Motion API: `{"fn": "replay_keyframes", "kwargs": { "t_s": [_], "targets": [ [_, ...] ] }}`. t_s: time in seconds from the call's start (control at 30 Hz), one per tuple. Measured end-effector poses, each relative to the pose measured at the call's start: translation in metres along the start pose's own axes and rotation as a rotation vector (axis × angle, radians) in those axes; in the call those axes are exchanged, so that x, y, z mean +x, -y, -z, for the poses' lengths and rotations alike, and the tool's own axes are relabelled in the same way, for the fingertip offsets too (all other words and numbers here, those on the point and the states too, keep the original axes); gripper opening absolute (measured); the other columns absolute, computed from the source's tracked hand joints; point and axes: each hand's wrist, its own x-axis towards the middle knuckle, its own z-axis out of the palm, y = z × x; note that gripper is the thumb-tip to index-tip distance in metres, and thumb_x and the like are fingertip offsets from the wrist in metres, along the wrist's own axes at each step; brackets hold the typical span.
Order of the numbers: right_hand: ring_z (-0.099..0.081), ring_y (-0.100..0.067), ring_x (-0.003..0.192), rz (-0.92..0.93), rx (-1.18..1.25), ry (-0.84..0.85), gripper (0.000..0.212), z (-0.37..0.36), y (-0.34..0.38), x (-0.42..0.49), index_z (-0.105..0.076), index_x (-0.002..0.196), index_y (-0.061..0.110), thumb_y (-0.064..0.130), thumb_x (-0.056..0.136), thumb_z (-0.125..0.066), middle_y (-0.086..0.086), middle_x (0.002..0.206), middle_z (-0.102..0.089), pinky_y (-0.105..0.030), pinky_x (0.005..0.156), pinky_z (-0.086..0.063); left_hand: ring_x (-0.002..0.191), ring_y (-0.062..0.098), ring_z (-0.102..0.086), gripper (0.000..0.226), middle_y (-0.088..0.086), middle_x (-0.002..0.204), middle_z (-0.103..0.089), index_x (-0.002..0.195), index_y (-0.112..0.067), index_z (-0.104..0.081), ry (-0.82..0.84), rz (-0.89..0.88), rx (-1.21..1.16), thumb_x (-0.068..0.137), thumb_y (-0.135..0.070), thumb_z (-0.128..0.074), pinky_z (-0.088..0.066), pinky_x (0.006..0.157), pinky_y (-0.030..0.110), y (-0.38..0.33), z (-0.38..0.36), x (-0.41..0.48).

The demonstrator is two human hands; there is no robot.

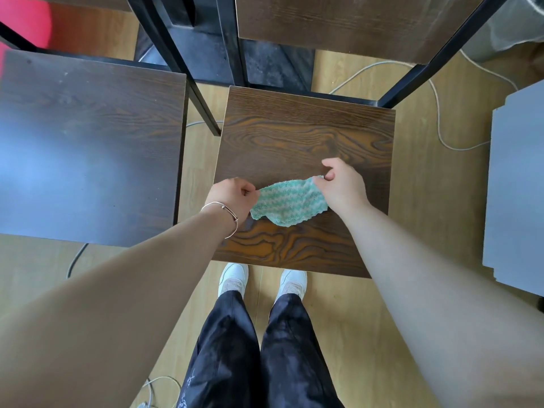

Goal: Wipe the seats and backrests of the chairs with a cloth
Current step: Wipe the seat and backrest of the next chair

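Note:
A green-and-white zigzag cloth [288, 201] hangs stretched between my two hands just above the dark wood-grain seat [303, 134] of the chair in front of me. My left hand [232, 198], with a bracelet at the wrist, pinches the cloth's left corner. My right hand [341, 184] pinches the right corner. The chair's wooden backrest [353, 22] rises at the top of the view between black metal posts. A second chair seat [88, 148], darker and glossy, stands to the left.
A grey board [518, 184] lies at the right edge. White cables [438, 119] snake over the light wood floor. Something red [23, 19] sits at the top left. My white shoes [232, 281] stand close to the seat's front edge.

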Motion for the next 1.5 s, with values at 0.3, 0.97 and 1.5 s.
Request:
{"fn": "replay_keyframes", "kwargs": {
  "t_s": [0.3,0.97,1.5],
  "targets": [
    [-0.058,-0.025,0.095,0.162,-0.396,0.111,0.019,0.017,0.015,0.011,-0.069,0.091,0.016,0.007,0.095,-0.053,-0.007,0.109,-0.059,-0.038,0.082,-0.053,0.089,0.012,-0.056,0.026,-0.008,0.095,-0.062,0.109,-0.025,-0.067,-0.043,0.015,-0.080,0.086,-0.015,-0.063,-0.041,0.074,0.021,0.001,0.003,0.009],
    [-0.071,-0.008,0.078,-0.032,0.454,-0.071,0.020,0.077,-0.032,-0.020,-0.072,0.098,0.019,0.003,0.090,-0.062,0.000,0.090,-0.072,-0.021,0.072,-0.059,0.080,0.009,-0.057,0.013,-0.013,0.084,-0.060,0.086,-0.033,-0.067,-0.086,-0.112,-0.134,0.085,-0.020,-0.069,-0.036,0.060,0.012,-0.059,0.021,0.001],
    [-0.070,-0.016,0.073,-0.484,0.569,-0.141,0.028,0.026,-0.059,-0.030,-0.066,0.109,0.011,0.018,0.084,-0.077,-0.002,0.091,-0.066,-0.035,0.077,-0.061,0.114,0.025,-0.049,0.046,0.003,0.124,-0.053,0.128,-0.026,-0.052,-0.088,-0.044,0.094,0.086,-0.040,-0.065,-0.046,0.095,0.039,-0.003,-0.017,-0.013]
  ]
}}
